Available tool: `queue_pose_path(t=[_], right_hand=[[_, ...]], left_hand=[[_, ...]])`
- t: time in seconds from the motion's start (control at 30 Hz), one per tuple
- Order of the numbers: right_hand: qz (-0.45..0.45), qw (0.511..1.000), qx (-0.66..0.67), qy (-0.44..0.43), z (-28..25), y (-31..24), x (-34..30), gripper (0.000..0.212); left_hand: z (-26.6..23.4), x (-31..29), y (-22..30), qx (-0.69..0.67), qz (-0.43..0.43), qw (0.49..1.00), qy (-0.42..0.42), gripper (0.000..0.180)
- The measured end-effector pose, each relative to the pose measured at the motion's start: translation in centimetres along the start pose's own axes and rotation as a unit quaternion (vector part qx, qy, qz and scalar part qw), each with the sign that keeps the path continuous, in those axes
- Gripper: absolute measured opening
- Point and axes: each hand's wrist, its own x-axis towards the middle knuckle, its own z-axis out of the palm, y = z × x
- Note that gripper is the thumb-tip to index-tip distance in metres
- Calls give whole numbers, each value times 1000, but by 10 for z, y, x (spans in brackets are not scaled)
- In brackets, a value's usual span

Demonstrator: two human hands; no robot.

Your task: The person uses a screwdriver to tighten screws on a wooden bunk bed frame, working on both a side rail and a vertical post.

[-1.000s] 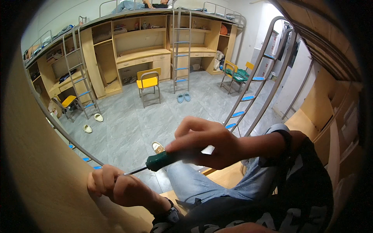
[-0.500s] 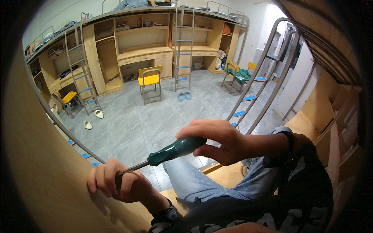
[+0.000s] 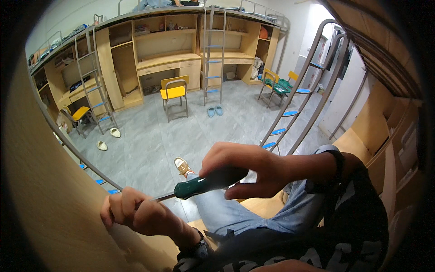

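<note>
A screwdriver (image 3: pixel 204 183) with a dark green handle and a thin metal shaft lies across my view, slanting down to the left. My right hand (image 3: pixel 251 165) is closed over the back of its handle, the thumb below. At the other end my left hand (image 3: pixel 142 211) is curled round the front of the shaft, pressed close to a light wooden panel (image 3: pixel 54 195). The tip of the shaft is hidden behind my left fingers, so what it touches cannot be seen.
My legs in light jeans (image 3: pixel 226 206) rest on a wooden surface. A metal ladder (image 3: pixel 290 113) with blue treads stands at the right. Across the grey tiled floor (image 3: pixel 145 136) are a yellow chair (image 3: pixel 174 93), blue slippers (image 3: pixel 215 111) and wooden desks (image 3: pixel 167 59) under bunks.
My right hand has turned with the handle and dipped a little. My left hand's fingers have shifted slightly. One shoe on my foot has come into view beyond the handle.
</note>
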Motion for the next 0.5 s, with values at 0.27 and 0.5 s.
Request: queue_pose_path(t=[0.27, 0.5], right_hand=[[328, 891, 296, -101, -20, 3, -6, 38], [60, 993, -99, 7, -8, -4, -8, 33]], left_hand=[[-8, -3, 9, -20, -28, 999, -16, 22], [-1, 1, 0, -27, -28, 999, -6, 19]])
